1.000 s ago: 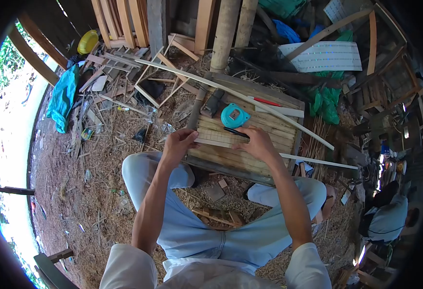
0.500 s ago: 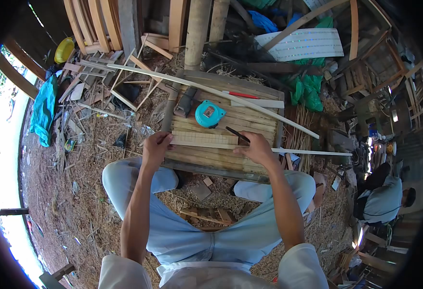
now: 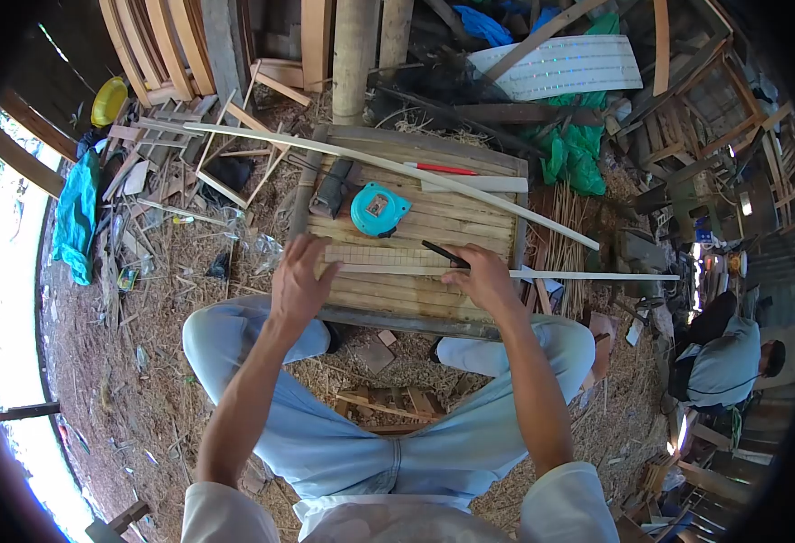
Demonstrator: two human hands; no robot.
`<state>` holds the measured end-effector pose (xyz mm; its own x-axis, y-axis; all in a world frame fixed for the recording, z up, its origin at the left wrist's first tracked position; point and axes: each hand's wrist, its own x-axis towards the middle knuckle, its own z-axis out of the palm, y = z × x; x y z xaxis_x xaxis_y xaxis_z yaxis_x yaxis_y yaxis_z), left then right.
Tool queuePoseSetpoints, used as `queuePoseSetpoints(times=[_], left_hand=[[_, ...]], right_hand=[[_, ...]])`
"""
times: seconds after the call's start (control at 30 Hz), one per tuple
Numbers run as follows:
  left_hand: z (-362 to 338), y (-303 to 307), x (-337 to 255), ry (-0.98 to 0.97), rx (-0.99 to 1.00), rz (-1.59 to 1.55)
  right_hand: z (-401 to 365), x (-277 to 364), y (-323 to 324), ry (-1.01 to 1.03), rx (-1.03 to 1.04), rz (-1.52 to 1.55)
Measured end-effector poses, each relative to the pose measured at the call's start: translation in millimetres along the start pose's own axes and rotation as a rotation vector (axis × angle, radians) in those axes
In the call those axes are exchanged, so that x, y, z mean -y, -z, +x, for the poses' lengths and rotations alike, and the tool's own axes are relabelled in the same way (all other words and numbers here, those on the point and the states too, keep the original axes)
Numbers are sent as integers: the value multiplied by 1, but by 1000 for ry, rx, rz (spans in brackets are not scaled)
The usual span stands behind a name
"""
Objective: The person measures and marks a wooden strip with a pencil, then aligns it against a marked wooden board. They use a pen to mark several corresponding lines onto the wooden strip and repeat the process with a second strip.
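Note:
A pale wooden piece marked with a grid of dark lines [image 3: 381, 256] lies across the slatted bench. Along its near edge runs a thin wooden strip [image 3: 597, 275] that sticks out far past the bench to the right. My left hand [image 3: 302, 282] is at the left end of both, thumb and fingers apart, the thumb touching the strip. My right hand [image 3: 483, 282] is closed around a black pen [image 3: 443, 252] tilted up to the left, and its fingertips rest at the strip. A turquoise tape measure [image 3: 379, 210] sits just beyond the gridded piece.
On the slatted bench [image 3: 388, 299] lie a dark block-like tool [image 3: 331, 188], a red pen [image 3: 445, 168], a short flat board [image 3: 479, 184] and a long batten [image 3: 506, 206] crossing diagonally. Shavings and offcuts cover the ground. A person [image 3: 723, 362] sits at the right.
My left hand has turned and spread its thumb and fingers at the strip's left end, where it was pinching before. The strip has shifted slightly right. My right hand keeps the pen.

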<state>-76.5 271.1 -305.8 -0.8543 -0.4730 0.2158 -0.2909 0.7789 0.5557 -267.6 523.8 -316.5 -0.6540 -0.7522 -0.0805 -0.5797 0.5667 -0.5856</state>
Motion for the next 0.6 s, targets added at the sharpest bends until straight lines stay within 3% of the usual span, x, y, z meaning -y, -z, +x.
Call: queuePoseSetpoints(times=[0.03, 0.13, 0.33, 0.6], left_hand=[[1, 0, -1, -198, 61, -9], [3, -8, 0, -316, 209, -55], [11, -9, 15, -204, 268, -163], [13, -1, 10, -201, 264, -117]], right_hand=[[-2, 3, 0, -24, -23, 36], [-4, 10, 2, -91, -50, 72], [-11, 5, -5, -149, -102, 37], [-12, 7, -3, -215, -102, -4]])
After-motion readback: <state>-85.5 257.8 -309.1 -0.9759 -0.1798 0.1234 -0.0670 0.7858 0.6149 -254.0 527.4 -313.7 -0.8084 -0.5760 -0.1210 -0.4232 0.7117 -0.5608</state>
